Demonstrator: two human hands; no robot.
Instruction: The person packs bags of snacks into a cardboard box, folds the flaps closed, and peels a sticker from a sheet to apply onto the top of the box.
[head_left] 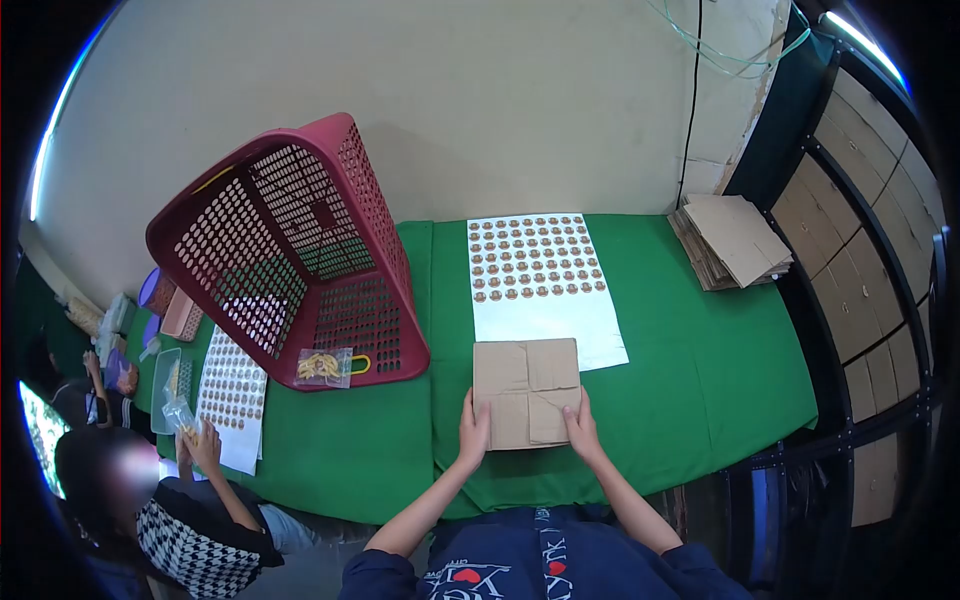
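Observation:
A brown cardboard box (527, 385) with folded flaps facing up is held between my two hands near the front edge of the green-covered table. My left hand (475, 432) grips its left side, thumb on the top face. On the opposite side my right hand (582, 428) grips it the same way. The fingers beneath the box are hidden. Just beyond it lies a white sticker sheet (545, 318) with rows of small round brown labels, its near edge partly covered by the box.
A tilted maroon plastic basket (392, 250) stands to the left, holding a clear packet (325, 367) of yellowish pieces. Flattened cardboard (740, 240) is stacked at the back right. At far left, a co-worker (200, 520) handles a clear bag beside another sticker sheet (232, 400). Metal shelving (835, 270) stands right.

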